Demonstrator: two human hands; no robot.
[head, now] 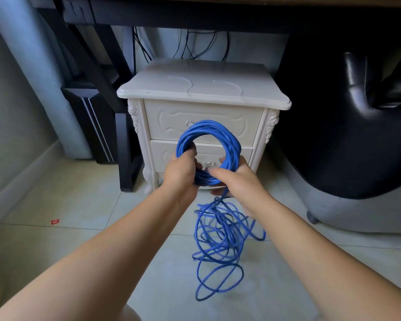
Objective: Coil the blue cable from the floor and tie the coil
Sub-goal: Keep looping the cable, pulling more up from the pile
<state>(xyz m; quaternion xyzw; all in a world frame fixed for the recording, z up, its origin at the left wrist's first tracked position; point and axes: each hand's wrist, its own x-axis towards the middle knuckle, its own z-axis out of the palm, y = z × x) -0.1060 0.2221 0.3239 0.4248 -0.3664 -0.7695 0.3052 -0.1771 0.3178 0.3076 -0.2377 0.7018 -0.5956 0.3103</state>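
1. Blue cable (209, 126): wound part forms a round multi-loop coil, held upright in the air between both sets of fingers.
2. Left hand (181, 173): fingers curled round the coil's lower-left arc, gripping the bundle.
3. Right hand (233, 179): fingers wrapped on the lower-right arc, thumb across the strands, holding it.
4. Loose tangle (219, 247): uncoiled rest of the cable. One strand drops from under the right fingers to a messy heap on the floor (83, 205), below and nearer the camera than the fingers.
5. Nightstand (204, 91): white, two drawers, just beyond the fingers, behind the coil.
6. Black leather seat (361, 72): well right of the right fingers.
7. Red scrap (55, 221): on the floor, far left of the left fingers.
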